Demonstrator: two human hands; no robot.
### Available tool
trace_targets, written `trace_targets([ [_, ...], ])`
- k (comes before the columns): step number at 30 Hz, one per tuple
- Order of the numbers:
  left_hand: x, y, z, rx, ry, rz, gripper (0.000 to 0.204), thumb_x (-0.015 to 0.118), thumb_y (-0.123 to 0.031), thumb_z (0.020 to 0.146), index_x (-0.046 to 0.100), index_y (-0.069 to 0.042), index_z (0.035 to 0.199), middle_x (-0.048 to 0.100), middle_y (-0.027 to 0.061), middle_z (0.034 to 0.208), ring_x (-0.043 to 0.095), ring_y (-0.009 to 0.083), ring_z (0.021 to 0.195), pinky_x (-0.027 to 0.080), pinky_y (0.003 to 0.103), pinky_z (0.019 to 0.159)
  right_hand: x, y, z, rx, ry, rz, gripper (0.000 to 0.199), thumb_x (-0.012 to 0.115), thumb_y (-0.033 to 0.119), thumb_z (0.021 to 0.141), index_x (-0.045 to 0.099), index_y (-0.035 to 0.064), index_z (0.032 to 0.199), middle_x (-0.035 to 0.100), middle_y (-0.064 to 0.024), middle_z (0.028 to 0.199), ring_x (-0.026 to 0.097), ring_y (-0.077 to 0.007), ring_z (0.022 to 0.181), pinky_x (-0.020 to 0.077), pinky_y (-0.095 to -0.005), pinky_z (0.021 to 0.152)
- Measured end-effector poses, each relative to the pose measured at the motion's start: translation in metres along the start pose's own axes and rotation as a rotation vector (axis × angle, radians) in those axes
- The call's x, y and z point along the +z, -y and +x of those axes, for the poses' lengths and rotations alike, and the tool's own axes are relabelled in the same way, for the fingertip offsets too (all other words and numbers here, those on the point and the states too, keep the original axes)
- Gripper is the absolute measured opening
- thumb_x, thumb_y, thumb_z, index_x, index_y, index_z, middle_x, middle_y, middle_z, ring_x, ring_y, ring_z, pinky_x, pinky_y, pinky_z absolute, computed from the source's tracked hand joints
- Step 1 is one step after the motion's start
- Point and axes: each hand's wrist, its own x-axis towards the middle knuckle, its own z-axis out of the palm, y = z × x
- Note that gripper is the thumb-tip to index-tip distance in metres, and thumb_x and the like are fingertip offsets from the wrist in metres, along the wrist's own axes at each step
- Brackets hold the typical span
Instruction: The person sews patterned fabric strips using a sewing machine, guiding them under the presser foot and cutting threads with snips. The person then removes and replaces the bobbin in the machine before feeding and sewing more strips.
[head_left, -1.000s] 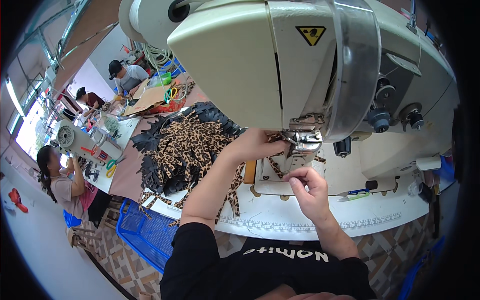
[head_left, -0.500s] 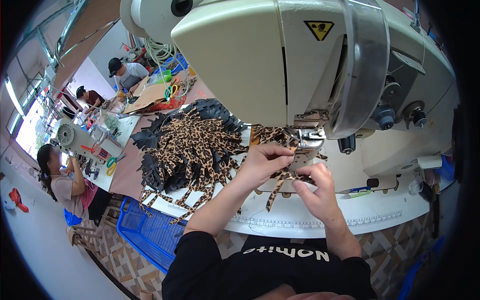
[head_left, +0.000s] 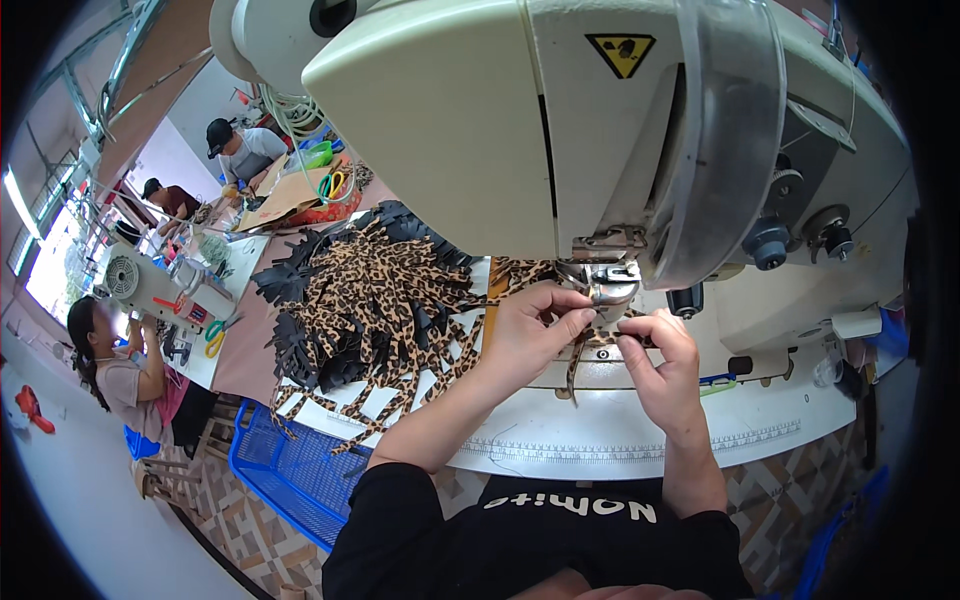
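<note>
Under the head of a cream sewing machine, both my hands pinch one leopard-print fabric strap. My left hand closes thumb and forefinger just in front of the metal presser foot. To its right, my right hand grips the strap between thumb and fingers. One tail of the strap dangles between the hands over the machine bed. The needle point and the exact fold of the strap are hidden by my fingers and the foot.
A heap of leopard-print straps with black pieces covers the table at left. Below it sits a blue plastic basket. A ruler strip runs along the table's front edge. A green-handled tool lies right of my hand. Other people work at far left.
Both hands have moved the strap away from me, closer to the presser foot. The dangling tail has shifted right and hangs straighter. My view has shifted slightly.
</note>
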Motion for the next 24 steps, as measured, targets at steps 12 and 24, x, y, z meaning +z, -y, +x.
trace_targets([
  [12,0.0,-0.006,0.004,0.268,-0.105,0.343,0.013,0.07,-0.008,0.074,0.064,0.0,0.083,0.061,0.0066,0.079,0.059,0.0163,0.071,0.046,0.028,0.065,0.002,-0.023,0.009,-0.008,-0.027,-0.037,0.013,0.057,-0.003,0.084,0.061,-0.003,0.096,0.06,-0.0031,0.08,0.052,-0.0065,0.068,0.043,-0.0206,0.063],
  [24,-0.016,0.009,-0.042,0.54,-0.042,0.697,0.013,0.064,-0.002,0.068,0.06,-0.009,0.077,0.06,0.004,0.084,0.058,0.0194,0.082,0.036,0.034,0.08,0.003,-0.013,0.028,0.197,-0.279,0.34,0.025,0.061,0.007,0.085,0.048,0.0029,0.105,0.055,-0.0036,0.084,0.051,-0.009,0.072,0.0414,-0.0234,0.068],
])
